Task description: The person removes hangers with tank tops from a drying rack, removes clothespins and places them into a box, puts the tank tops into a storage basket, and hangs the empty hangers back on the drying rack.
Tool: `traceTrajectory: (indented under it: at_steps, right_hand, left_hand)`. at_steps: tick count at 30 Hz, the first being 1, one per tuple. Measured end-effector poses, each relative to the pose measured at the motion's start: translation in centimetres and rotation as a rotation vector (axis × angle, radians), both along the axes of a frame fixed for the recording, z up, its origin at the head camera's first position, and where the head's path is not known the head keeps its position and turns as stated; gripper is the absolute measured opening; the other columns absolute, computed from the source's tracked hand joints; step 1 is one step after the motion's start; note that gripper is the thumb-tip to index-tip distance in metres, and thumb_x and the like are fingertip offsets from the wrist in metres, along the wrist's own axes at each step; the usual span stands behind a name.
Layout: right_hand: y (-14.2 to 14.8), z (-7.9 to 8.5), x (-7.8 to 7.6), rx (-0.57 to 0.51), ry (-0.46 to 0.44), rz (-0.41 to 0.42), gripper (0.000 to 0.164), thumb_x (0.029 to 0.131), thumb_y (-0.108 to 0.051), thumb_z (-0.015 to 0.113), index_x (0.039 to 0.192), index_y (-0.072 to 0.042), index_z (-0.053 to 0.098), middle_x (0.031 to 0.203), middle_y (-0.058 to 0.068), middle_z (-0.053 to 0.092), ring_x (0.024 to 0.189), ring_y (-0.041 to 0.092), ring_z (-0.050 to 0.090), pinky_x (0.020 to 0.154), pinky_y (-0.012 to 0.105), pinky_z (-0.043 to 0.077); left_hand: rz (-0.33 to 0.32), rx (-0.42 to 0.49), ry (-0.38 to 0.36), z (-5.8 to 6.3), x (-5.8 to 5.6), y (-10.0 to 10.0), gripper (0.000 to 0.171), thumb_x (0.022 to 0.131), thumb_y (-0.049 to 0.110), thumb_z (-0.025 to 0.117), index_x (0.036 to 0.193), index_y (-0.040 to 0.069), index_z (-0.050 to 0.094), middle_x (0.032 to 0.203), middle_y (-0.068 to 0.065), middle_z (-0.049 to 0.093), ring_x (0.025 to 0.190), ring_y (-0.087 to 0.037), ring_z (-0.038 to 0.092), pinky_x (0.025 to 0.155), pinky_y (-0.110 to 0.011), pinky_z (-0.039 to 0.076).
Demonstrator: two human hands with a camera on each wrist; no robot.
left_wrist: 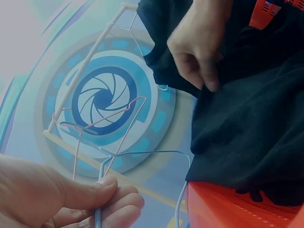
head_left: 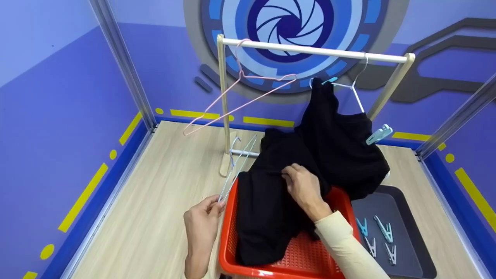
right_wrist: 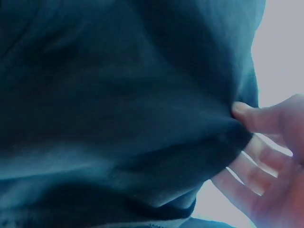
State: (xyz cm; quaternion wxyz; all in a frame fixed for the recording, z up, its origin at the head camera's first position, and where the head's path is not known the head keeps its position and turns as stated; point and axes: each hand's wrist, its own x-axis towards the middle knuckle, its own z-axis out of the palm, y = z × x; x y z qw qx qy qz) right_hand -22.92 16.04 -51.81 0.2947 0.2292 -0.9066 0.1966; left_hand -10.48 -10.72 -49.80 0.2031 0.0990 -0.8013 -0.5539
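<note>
My left hand (head_left: 202, 219) pinches a pale blue wire hanger (left_wrist: 142, 152) by one side, left of the red basket (head_left: 226, 228). The hanger stands tilted, its hook uppermost. With thumb and fingers, my right hand (head_left: 304, 188) grips an edge of a black garment (head_left: 257, 221), drawn into a fold in the right wrist view. Most of that cloth lies in the basket and over its far rim. Behind it, another black garment (head_left: 341, 135) hangs from a white hanger (head_left: 358, 99), with a light blue clothespin (head_left: 379, 135) clipped on it.
A wooden rack with a white rail (head_left: 310, 49) stands at the back, and a pink hanger (head_left: 241, 75) hangs at its left. To the right of the basket, a dark grey tray (head_left: 410, 236) holds several clothespins. Blue panels (head_left: 69, 116) enclose the wooden table (head_left: 143, 201).
</note>
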Motion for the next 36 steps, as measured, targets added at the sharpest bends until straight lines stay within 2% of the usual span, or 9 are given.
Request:
traceTrajectory:
  at_steps: [6, 11, 15, 20, 23, 26, 31, 36]
  right_hand:
    - [0.2, 2.7, 0.4, -0.166, 0.147, 0.033, 0.01, 0.09, 0.0, 0.081, 0.095, -0.007, 0.076, 0.092, 0.005, 0.072, 0.081, 0.027, 0.073, 0.066, 0.046, 0.06]
    - [0.1, 5.5, 1.5, -0.281, 0.234, 0.07, 0.009, 0.095, 0.002, 0.075, 0.099, -0.005, 0.077, 0.097, 0.005, 0.074, 0.088, 0.025, 0.074, 0.075, 0.042, 0.06]
    - [0.2, 7.6, 3.0, -0.36, 0.291, 0.107, 0.012, 0.094, 0.006, 0.075, 0.101, -0.002, 0.078, 0.099, 0.006, 0.074, 0.091, 0.022, 0.073, 0.082, 0.033, 0.058]
    - [0.2, 9.3, 5.6, -0.416, 0.288, 0.178, 0.015, 0.093, 0.008, 0.074, 0.105, -0.001, 0.077, 0.102, 0.006, 0.074, 0.093, 0.022, 0.073, 0.089, 0.024, 0.055]
    - [0.0, 9.3, 7.1, -0.375, 0.248, 0.213, 0.019, 0.09, 0.009, 0.075, 0.105, -0.003, 0.077, 0.102, 0.005, 0.074, 0.092, 0.023, 0.073, 0.086, 0.027, 0.057]
    - [-0.4, 8.6, 8.2, -0.259, 0.174, 0.23, 0.023, 0.084, 0.009, 0.079, 0.102, -0.007, 0.076, 0.099, 0.003, 0.073, 0.088, 0.022, 0.074, 0.075, 0.034, 0.06]
    - [-1.3, 6.3, 9.2, -0.019, -0.002, 0.279, 0.031, 0.076, 0.004, 0.085, 0.098, -0.014, 0.072, 0.098, -0.002, 0.071, 0.084, 0.017, 0.073, 0.064, 0.039, 0.059]
    - [-2.3, 4.0, 9.8, 0.164, -0.185, 0.395, 0.026, 0.08, -0.002, 0.086, 0.097, -0.013, 0.071, 0.094, -0.003, 0.069, 0.079, 0.017, 0.071, 0.064, 0.037, 0.059]
  left_hand:
    - [0.003, 0.001, -0.016, 0.0, 0.0, 0.0, 0.01, 0.091, -0.004, 0.081, 0.1, -0.002, 0.082, 0.087, -0.01, 0.08, 0.076, -0.018, 0.078, 0.065, -0.027, 0.062]
    - [0.0, -0.008, -0.017, 0.0, 0.0, 0.0, 0.01, 0.092, -0.002, 0.081, 0.101, -0.002, 0.082, 0.087, -0.009, 0.08, 0.075, -0.018, 0.077, 0.065, -0.028, 0.062]
    - [-0.009, -0.011, -0.004, 0.0, -0.1, 0.1, 0.01, 0.091, -0.004, 0.081, 0.101, -0.003, 0.082, 0.087, -0.009, 0.08, 0.075, -0.019, 0.077, 0.064, -0.027, 0.062]
    - [-0.01, -0.007, 0.003, -0.1, -0.1, 0.2, 0.01, 0.091, -0.004, 0.081, 0.101, -0.002, 0.082, 0.087, -0.009, 0.08, 0.075, -0.019, 0.077, 0.064, -0.025, 0.061]
    - [-0.014, -0.007, 0.012, -0.1, -0.1, 0.2, 0.01, 0.091, -0.005, 0.081, 0.101, -0.002, 0.082, 0.086, -0.01, 0.079, 0.074, -0.02, 0.078, 0.064, -0.025, 0.061]
    - [-0.012, -0.019, 0.017, -0.1, -0.2, 0.2, 0.01, 0.09, -0.005, 0.081, 0.1, -0.002, 0.082, 0.085, -0.008, 0.079, 0.074, -0.018, 0.077, 0.063, -0.025, 0.061]
    - [-0.001, -0.034, 0.013, -0.2, -0.2, 0.2, 0.01, 0.09, -0.004, 0.082, 0.099, 0.0, 0.083, 0.084, -0.006, 0.079, 0.074, -0.017, 0.077, 0.063, -0.025, 0.061]
    - [-0.004, -0.037, 0.006, -0.2, -0.1, 0.1, 0.009, 0.091, -0.003, 0.081, 0.1, 0.0, 0.083, 0.085, -0.007, 0.079, 0.073, -0.017, 0.077, 0.063, -0.026, 0.061]
